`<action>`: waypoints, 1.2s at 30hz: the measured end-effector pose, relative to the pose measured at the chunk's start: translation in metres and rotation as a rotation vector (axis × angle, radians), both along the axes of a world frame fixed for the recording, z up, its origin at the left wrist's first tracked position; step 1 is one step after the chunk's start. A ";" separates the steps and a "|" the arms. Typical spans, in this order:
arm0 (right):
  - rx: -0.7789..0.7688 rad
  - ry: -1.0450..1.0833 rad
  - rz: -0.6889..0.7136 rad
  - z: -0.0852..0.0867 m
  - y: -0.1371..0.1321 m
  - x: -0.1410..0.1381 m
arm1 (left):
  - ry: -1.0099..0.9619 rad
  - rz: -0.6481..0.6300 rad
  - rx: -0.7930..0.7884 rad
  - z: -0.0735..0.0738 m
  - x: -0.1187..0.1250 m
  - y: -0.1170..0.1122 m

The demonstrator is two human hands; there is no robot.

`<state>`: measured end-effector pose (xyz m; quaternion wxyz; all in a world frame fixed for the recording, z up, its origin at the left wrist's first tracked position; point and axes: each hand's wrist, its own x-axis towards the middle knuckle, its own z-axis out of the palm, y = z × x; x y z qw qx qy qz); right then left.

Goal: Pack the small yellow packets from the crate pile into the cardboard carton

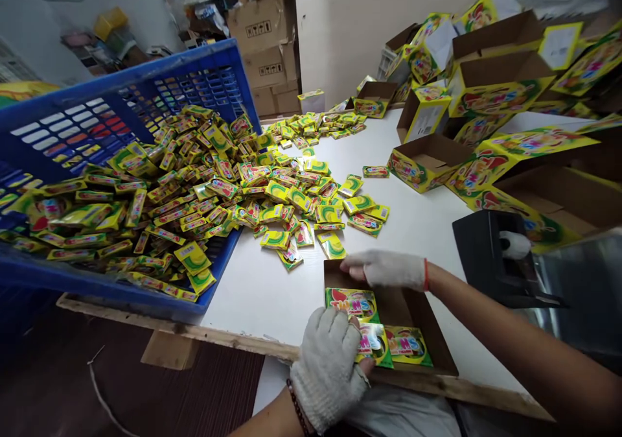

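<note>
My left hand (330, 366), in a white fingerless-tip glove, is closed around a small yellow-green box (376, 345) at the near side of an open brown-lined carton (437, 333). Inside that carton lie other small boxes printed "TWINS": one box (352, 299) toward the left and another box (411, 345) at the near right. Over the carton's far left part reaches my right hand (393, 270), gloved with a red cuff. Motion blurs its fingers, so whether they hold anything is unclear. Just beyond them a loose small box (332, 245) lies on the white table (253, 294).
A tilted blue crate (236, 67) full of small boxes spills onto the table at left. Open display cartons (500, 93) are piled at right. A black tape dispenser (486, 255) stands at the right. Brown shipping boxes (265, 28) are stacked behind. A wooden edge (243, 340) borders the table.
</note>
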<state>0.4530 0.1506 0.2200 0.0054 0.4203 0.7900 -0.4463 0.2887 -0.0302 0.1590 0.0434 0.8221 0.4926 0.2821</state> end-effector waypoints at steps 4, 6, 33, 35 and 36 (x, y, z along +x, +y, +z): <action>0.300 -0.303 -0.233 0.015 0.054 0.014 | 0.046 0.039 -0.008 0.002 0.008 -0.002; 0.402 -0.465 -0.294 0.009 0.078 0.017 | 0.073 0.056 0.004 0.002 0.015 -0.001; 0.654 -0.741 0.244 0.006 -0.066 0.022 | 0.404 0.093 -0.217 0.030 0.027 0.001; 0.632 -0.756 0.233 0.008 -0.063 0.020 | 0.417 0.094 -0.259 0.034 0.028 0.001; 0.609 -0.761 0.236 0.008 -0.062 0.019 | 0.422 0.093 -0.272 0.035 0.028 0.001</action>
